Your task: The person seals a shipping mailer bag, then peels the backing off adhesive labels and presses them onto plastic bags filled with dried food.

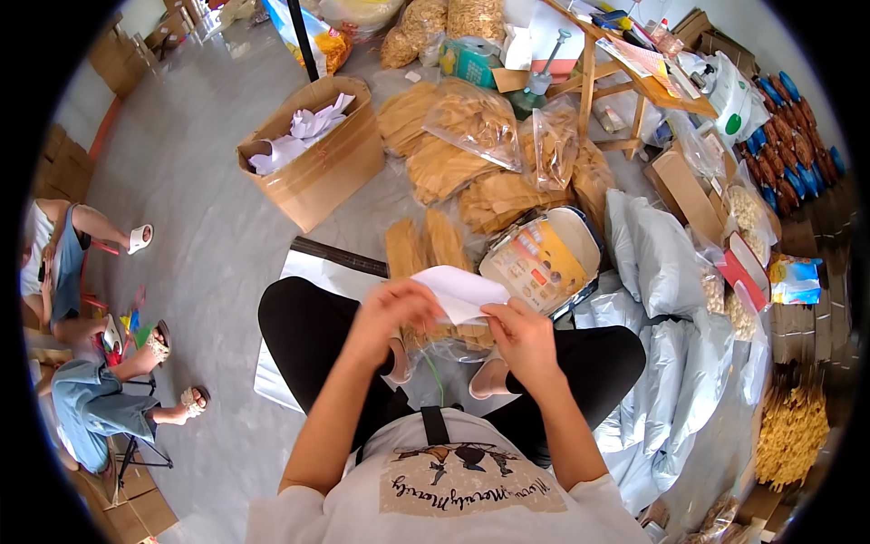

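Observation:
A white sheet of paper (458, 288), curled in the middle, is between my two hands above my lap. My left hand (394, 313) is at the sheet's left end with its fingers bent against it, slightly blurred. On the right edge, my right hand (526, 337) pinches the paper between thumb and fingers. Below and behind the paper lie clear bags of flat tan strips (444, 240). A yellow and white case with a cartoon print (544, 261) stands just beyond my right hand.
Beyond my left knee stands an open cardboard box (317, 186) holding crumpled white paper. Grey plastic mailer bags (666, 263) are piled at right. More bagged tan pieces (476, 118) lie ahead, near a wooden table (657, 86). Two seated people (100, 390) are at far left.

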`<action>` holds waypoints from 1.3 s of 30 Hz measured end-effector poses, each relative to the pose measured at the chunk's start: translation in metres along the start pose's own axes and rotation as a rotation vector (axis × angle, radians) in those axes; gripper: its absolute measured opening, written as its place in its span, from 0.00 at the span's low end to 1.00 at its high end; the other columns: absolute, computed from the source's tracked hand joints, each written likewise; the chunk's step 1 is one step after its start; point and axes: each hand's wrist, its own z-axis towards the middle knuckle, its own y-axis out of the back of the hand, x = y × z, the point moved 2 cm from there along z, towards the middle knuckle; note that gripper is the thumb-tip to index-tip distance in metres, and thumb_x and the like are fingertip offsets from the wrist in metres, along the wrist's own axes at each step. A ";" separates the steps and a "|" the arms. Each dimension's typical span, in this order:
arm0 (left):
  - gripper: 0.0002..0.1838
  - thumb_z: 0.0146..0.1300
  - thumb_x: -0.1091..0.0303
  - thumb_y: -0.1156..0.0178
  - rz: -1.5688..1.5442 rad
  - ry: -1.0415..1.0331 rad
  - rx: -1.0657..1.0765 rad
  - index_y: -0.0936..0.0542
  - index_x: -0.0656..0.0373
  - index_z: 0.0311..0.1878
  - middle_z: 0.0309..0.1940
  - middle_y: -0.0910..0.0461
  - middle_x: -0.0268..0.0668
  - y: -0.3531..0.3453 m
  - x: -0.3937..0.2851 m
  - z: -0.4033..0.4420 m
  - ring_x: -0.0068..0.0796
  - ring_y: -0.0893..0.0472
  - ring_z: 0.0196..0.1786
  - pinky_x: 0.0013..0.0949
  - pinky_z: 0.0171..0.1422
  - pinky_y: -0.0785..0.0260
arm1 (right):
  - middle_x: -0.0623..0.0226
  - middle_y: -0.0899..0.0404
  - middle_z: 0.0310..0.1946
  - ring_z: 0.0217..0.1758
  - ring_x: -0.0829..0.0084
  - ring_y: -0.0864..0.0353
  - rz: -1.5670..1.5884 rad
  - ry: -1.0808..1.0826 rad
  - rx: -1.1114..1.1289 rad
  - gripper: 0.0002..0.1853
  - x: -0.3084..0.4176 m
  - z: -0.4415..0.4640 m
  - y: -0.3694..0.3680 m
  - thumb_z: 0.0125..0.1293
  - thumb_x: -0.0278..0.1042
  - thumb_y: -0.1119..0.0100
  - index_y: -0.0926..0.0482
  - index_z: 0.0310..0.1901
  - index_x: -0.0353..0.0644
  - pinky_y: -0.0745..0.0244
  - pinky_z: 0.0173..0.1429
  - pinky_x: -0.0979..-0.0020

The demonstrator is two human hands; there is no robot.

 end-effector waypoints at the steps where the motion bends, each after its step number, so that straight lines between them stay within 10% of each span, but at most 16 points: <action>1: 0.05 0.55 0.73 0.43 -0.008 -0.123 -0.069 0.23 0.64 0.34 0.30 0.20 0.38 0.015 -0.010 0.003 0.23 0.22 0.36 0.23 0.47 0.35 | 0.64 0.30 0.21 0.20 0.68 0.27 0.040 -0.006 0.017 0.10 0.002 0.001 0.007 0.48 0.18 0.38 0.20 0.34 0.40 0.32 0.25 0.71; 4: 0.08 0.53 0.73 0.41 0.161 -0.284 -0.233 0.22 0.62 0.38 0.37 0.20 0.36 0.046 -0.027 0.016 0.23 0.23 0.43 0.25 0.51 0.37 | 0.67 0.30 0.29 0.26 0.73 0.29 0.343 -0.070 0.160 0.13 0.002 0.012 0.033 0.48 0.14 0.41 0.18 0.34 0.43 0.33 0.31 0.77; 7: 0.29 0.47 0.76 0.38 0.561 -0.256 0.133 0.28 0.57 0.57 0.58 0.30 0.32 0.036 -0.030 0.022 0.26 0.31 0.57 0.32 0.62 0.43 | 0.69 0.27 0.35 0.30 0.83 0.29 0.808 -0.216 0.227 0.14 -0.013 0.022 0.037 0.47 0.10 0.46 0.18 0.33 0.37 0.36 0.33 0.82; 11: 0.42 0.45 0.70 0.32 0.176 -0.127 0.337 0.39 0.56 0.66 0.64 0.38 0.34 -0.016 -0.017 0.019 0.26 0.34 0.60 0.32 0.66 0.47 | 0.73 0.26 0.26 0.27 0.85 0.30 0.742 -0.303 0.328 0.07 -0.021 0.032 0.019 0.52 0.16 0.43 0.19 0.32 0.35 0.37 0.32 0.83; 14: 0.25 0.53 0.66 0.36 -0.212 -0.054 0.197 0.28 0.60 0.55 0.47 0.25 0.35 0.005 0.039 0.029 0.24 0.25 0.47 0.28 0.52 0.34 | 0.76 0.26 0.22 0.26 0.87 0.30 0.728 -0.385 0.309 0.03 -0.038 0.034 -0.022 0.54 0.22 0.40 0.19 0.31 0.35 0.38 0.31 0.85; 17: 0.10 0.58 0.67 0.41 0.253 -0.220 -0.314 0.22 0.63 0.40 0.29 0.21 0.31 0.069 0.087 0.061 0.20 0.23 0.29 0.26 0.34 0.30 | 0.75 0.24 0.19 0.22 0.86 0.33 0.704 -0.538 0.155 0.05 -0.095 0.038 -0.070 0.55 0.27 0.40 0.19 0.30 0.36 0.39 0.27 0.81; 24: 0.08 0.59 0.70 0.45 0.176 0.059 -1.037 0.25 0.64 0.39 0.32 0.22 0.39 0.171 0.083 0.094 0.25 0.24 0.31 0.29 0.34 0.31 | 0.66 0.23 0.17 0.21 0.80 0.27 0.465 -0.639 0.062 0.10 -0.189 0.088 -0.161 0.52 0.34 0.36 0.20 0.27 0.33 0.33 0.28 0.74; 31: 0.12 0.54 0.74 0.45 0.968 0.177 -1.125 0.27 0.69 0.41 0.38 0.23 0.53 0.220 0.160 0.107 0.51 0.23 0.41 0.41 0.45 0.32 | 0.50 0.26 0.17 0.20 0.58 0.24 0.057 -0.732 0.154 0.10 -0.228 0.046 -0.211 0.47 0.34 0.37 0.22 0.23 0.34 0.32 0.27 0.63; 39: 0.15 0.51 0.79 0.48 0.907 0.390 -1.158 0.26 0.68 0.45 0.40 0.22 0.52 0.249 0.245 0.092 0.52 0.24 0.46 0.41 0.51 0.32 | 0.47 0.23 0.25 0.31 0.50 0.23 -0.074 -0.753 0.215 0.09 -0.246 0.022 -0.229 0.51 0.30 0.39 0.23 0.31 0.33 0.30 0.37 0.57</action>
